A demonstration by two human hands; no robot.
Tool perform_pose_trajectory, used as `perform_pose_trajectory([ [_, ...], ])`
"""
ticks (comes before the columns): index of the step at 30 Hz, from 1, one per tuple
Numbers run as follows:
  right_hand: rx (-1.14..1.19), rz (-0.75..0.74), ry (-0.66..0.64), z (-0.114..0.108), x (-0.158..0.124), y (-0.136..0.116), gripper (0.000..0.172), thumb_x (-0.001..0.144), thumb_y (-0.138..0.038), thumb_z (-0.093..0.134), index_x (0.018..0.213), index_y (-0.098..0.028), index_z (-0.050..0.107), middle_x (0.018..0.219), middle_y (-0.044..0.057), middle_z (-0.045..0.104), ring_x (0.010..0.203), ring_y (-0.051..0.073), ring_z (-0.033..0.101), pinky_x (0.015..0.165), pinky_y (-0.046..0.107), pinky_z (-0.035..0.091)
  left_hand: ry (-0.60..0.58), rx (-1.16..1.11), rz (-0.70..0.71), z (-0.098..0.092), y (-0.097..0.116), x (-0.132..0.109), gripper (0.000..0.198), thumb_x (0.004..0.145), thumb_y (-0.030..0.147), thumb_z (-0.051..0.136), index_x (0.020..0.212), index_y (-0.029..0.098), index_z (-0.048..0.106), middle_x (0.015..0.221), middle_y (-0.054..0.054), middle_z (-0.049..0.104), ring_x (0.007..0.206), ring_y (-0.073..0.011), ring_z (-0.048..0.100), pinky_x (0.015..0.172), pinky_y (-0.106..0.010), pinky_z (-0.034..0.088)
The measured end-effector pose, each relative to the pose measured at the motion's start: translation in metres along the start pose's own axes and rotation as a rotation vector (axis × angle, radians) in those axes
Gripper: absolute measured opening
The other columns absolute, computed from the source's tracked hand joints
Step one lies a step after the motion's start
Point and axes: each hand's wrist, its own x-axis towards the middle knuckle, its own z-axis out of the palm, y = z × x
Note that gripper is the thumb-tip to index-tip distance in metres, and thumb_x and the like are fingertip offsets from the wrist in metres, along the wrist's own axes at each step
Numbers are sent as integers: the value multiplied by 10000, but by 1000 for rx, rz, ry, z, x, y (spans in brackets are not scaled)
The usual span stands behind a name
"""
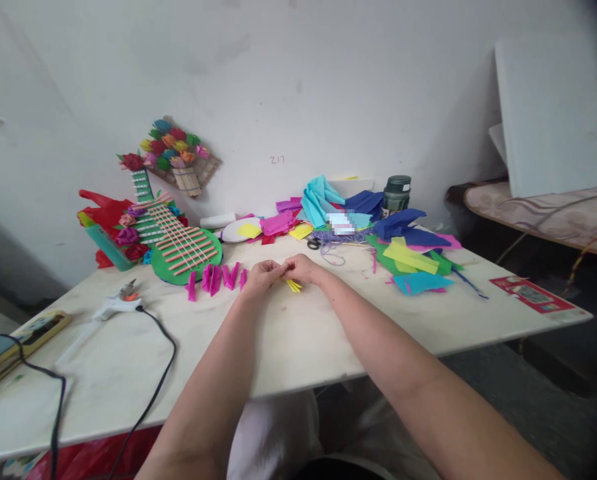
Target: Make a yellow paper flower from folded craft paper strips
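My left hand and my right hand meet over the middle of the table, fingers closed together. From under them stick out thin yellow strips, probably paper; the upper ends are hidden by my fingers. Both hands seem to pinch this small bundle. Left of my left hand lies a row of several folded magenta paper pieces. Behind these, a green guitar-shaped craft with pink sticks and white strings leans toward the wall.
On the left are a glue gun with a black cord and a yellow power strip. Black-handled scissors, purple yarn, coloured paper and a dark jar stand or lie behind and right. The table's front edge is near me.
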Motion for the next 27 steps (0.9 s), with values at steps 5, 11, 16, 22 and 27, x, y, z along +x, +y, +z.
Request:
perform_pose_trajectory([
  [5, 30, 46, 22, 3, 0, -1, 125, 594, -174, 595, 505, -143, 511, 389, -92, 381, 381, 41, 369, 413, 180, 299, 26, -238, 96, 0, 5, -2, 273, 641, 390, 596, 599, 136, 503, 455, 34, 434, 413, -50, 363, 434, -198, 279],
  [11, 190, 143, 5, -1, -5, -4, 172, 651, -250, 614, 551, -136, 531, 390, -65, 436, 349, 46, 381, 390, 185, 325, 227, -413, 39, -7, 8, 3, 325, 620, 383, 535, 839, 144, 554, 644, 9, 517, 473, -58, 423, 431, -192, 315],
  [16, 271, 115, -4, -4, -3, 1, 157, 664, -255, 612, 587, -128, 561, 414, -55, 462, 377, 48, 413, 401, 176, 349, 216, -165, -13, -5, 2, 6, 416, 597, 353, 607, 940, 118, 601, 569, 21, 502, 453, -59, 385, 424, -195, 293],
  [22, 261, 115, -15, -3, -1, 6, 129, 669, -224, 598, 591, -126, 567, 405, -61, 458, 372, 38, 405, 394, 160, 343, 108, 16, 1, -2, -4, 5, 412, 601, 451, 616, 833, 114, 657, 612, -13, 583, 459, -61, 389, 438, -206, 276],
  [27, 248, 126, -17, -1, -2, 5, 134, 666, -235, 604, 603, -119, 580, 415, -55, 471, 377, 39, 417, 394, 161, 353, 210, 67, -7, 0, -7, 8, 346, 594, 452, 624, 694, 121, 612, 514, 22, 513, 429, -53, 348, 425, -202, 254],
])
